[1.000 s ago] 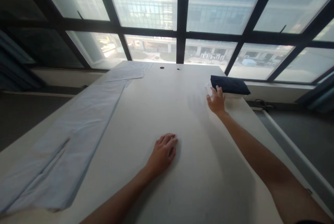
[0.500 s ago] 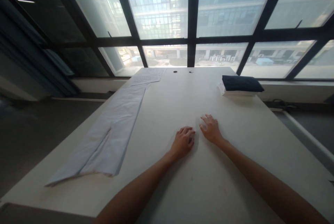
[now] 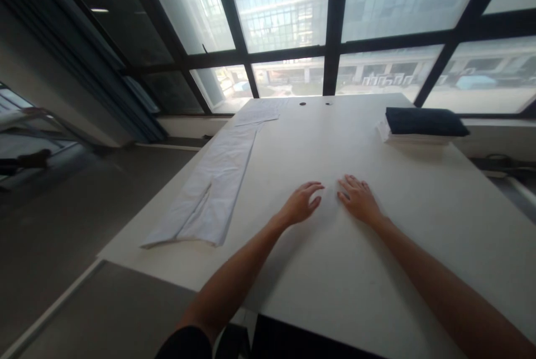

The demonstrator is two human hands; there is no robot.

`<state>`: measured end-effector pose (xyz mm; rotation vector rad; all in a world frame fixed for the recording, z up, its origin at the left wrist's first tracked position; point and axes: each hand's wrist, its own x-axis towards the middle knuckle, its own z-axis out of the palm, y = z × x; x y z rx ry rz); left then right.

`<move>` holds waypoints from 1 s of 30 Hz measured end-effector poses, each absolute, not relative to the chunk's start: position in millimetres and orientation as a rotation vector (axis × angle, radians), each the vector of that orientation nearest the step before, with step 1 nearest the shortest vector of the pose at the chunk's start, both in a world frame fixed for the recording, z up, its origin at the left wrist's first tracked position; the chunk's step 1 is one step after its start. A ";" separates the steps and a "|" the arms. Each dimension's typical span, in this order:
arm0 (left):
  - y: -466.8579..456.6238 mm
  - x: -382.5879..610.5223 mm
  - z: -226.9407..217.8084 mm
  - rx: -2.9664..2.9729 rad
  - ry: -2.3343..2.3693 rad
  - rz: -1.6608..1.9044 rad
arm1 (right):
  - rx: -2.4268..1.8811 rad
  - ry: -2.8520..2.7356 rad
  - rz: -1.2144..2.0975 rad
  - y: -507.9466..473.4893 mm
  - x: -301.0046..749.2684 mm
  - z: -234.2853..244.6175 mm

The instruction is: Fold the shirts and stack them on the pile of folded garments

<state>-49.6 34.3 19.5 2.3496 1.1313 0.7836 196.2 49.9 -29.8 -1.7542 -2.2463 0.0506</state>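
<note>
My left hand [image 3: 302, 202] hovers just over the middle of the white table [image 3: 310, 152], thumb and fingers apart, holding nothing. Close by on its right, my right hand [image 3: 357, 197] lies palm down on the tabletop with its fingers stretched out, also without anything in it. To the left of both hands lie white folded trousers [image 3: 209, 191], spread lengthwise along the table's left side. A stack of folded cloth [image 3: 422, 123], dark navy on top and white below, sits near the far right edge, beyond my right hand.
Sheets of paper [image 3: 257, 112] lie at the far left, past the trousers. Two small round holes or caps [image 3: 302, 104] show near the table's far edge. Large dark-framed windows [image 3: 333, 24] rise behind it. Grey floor [image 3: 84, 208] runs along the left.
My view has turned left, so the table sits further right in the picture. My left hand has lifted and opened its fingers; my right hand has flattened on the table.
</note>
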 end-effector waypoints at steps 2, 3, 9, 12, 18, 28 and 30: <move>46.1 -89.1 38.6 2.362 1.236 0.850 | -1.750 -2.243 0.048 49.8 197.0 -30.6; 52.5 -114.1 46.9 2.375 1.314 0.872 | -1.747 -2.242 0.047 49.7 197.2 -30.8; 68.3 -286.2 50.3 2.352 2.068 0.669 | -1.732 -2.230 0.072 48.5 196.6 -29.8; 55.0 -340.9 28.7 2.198 2.339 0.414 | -1.730 -2.216 0.087 48.8 196.3 -30.4; 29.4 -355.8 3.3 2.045 2.467 0.082 | -1.708 -2.199 0.096 50.6 197.8 -34.5; -19.6 -304.2 -1.0 2.080 2.436 0.024 | -1.726 -2.204 0.101 48.8 197.0 -31.8; -34.1 -284.5 -2.5 2.125 2.386 0.038 | -1.737 -2.204 0.108 48.6 196.6 -30.6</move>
